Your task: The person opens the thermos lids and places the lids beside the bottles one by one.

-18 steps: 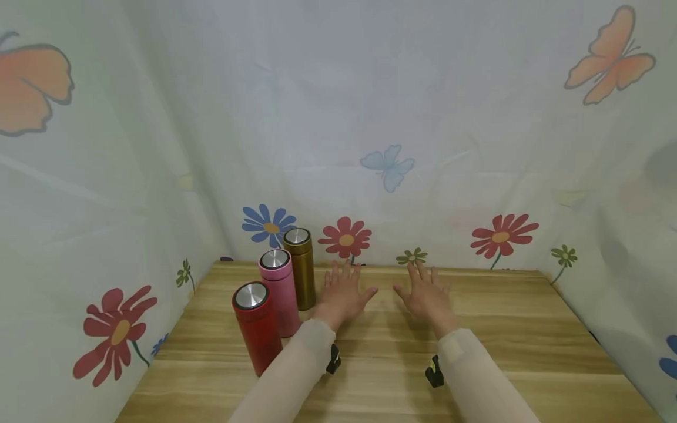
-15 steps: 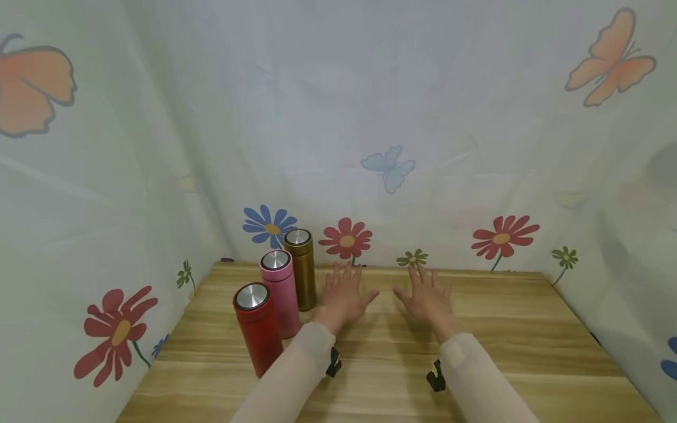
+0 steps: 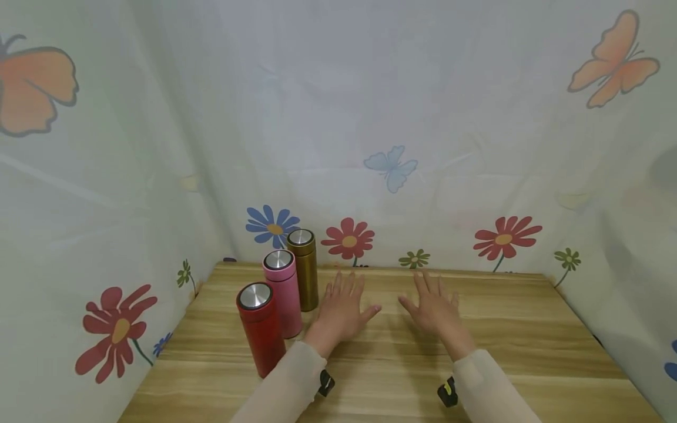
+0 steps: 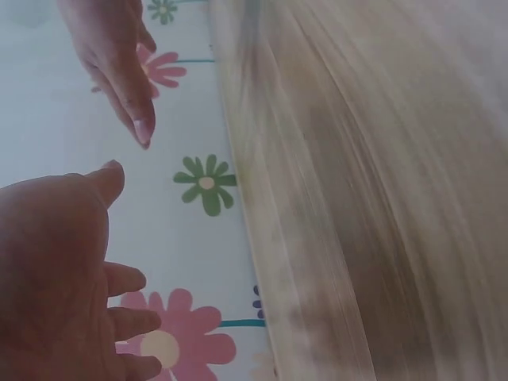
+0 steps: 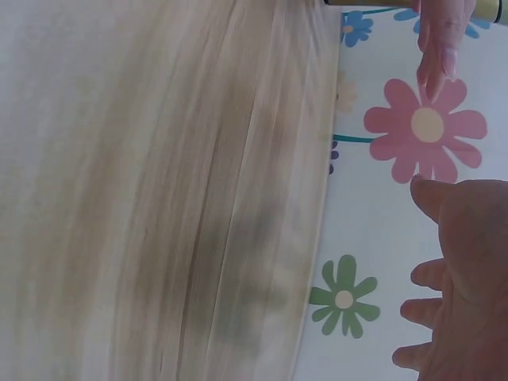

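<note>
My left hand [image 3: 341,311] has its fingers straight and spread, palm down over the wooden table, just right of three upright thermos bottles. The right hand [image 3: 435,311] mirrors it a short way to the right, with nothing in its grasp. Nearest the left hand are the gold thermos [image 3: 305,279] at the back and the pink thermos [image 3: 285,302] in the middle. The red thermos [image 3: 262,341] stands in front, beside the left sleeve. Both wrist views show the hands apart from the tabletop; the left wrist view has the left hand [image 4: 51,270] below the right hand [image 4: 111,63].
The wood-grain table [image 3: 381,382] ends at a pale curtain [image 3: 328,117] printed with flowers and butterflies. More of that cloth hangs along the left and right sides. Small black devices sit under both wrists. Part of a gold cylinder [image 5: 488,9] shows in the right wrist view.
Both hands have drawn back slightly toward me, and the forearms have moved a little apart. The bottles keep their places on the table; the head view has shifted slightly.
</note>
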### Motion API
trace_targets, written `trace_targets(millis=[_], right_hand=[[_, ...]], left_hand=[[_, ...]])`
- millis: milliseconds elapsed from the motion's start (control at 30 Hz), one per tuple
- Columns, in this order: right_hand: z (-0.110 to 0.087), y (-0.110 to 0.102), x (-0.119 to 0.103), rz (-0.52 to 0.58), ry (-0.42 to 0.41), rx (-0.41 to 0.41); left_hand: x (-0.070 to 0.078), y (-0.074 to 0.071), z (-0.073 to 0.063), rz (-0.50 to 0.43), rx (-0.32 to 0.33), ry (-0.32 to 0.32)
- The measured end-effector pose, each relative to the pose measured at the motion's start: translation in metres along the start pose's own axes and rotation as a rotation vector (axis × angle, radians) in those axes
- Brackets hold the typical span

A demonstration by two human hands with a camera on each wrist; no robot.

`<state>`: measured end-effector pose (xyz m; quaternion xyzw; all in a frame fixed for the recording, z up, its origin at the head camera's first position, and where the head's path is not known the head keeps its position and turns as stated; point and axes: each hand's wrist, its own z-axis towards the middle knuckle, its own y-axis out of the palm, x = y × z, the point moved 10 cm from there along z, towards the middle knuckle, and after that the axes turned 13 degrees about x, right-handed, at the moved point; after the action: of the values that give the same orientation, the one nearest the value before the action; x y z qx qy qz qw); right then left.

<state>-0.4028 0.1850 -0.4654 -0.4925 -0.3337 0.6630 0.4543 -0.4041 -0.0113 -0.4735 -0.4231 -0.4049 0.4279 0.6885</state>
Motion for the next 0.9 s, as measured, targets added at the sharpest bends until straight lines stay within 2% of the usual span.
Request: trace_targets(millis=[267,500,567,700,900], right_hand=[[-0.021,-0.007,-0.010,0.001,-0.042,-0.006],[-0.043,-0.005,-0.031,0.061,-0.104,0.001],[-0.049,-0.004,-0.039,0.079,-0.131,0.007],[-0.062,-0.001,-0.053,0.116,-0.168,-0.008],[-0.074,0.002,-0.070,0.196,-0.178,-0.016]], left_hand=[[0.012,-0.013,-0.032,0.016,-0.035,0.099],[0.007,-0.022,-0.068,-0.095,-0.095,0.134],[0.003,-0.025,-0.077,-0.120,-0.097,0.135],[-0.008,-0.030,-0.095,-0.202,-0.126,0.097],[-0.026,-0.036,-0.110,-0.321,-0.141,0.023]])
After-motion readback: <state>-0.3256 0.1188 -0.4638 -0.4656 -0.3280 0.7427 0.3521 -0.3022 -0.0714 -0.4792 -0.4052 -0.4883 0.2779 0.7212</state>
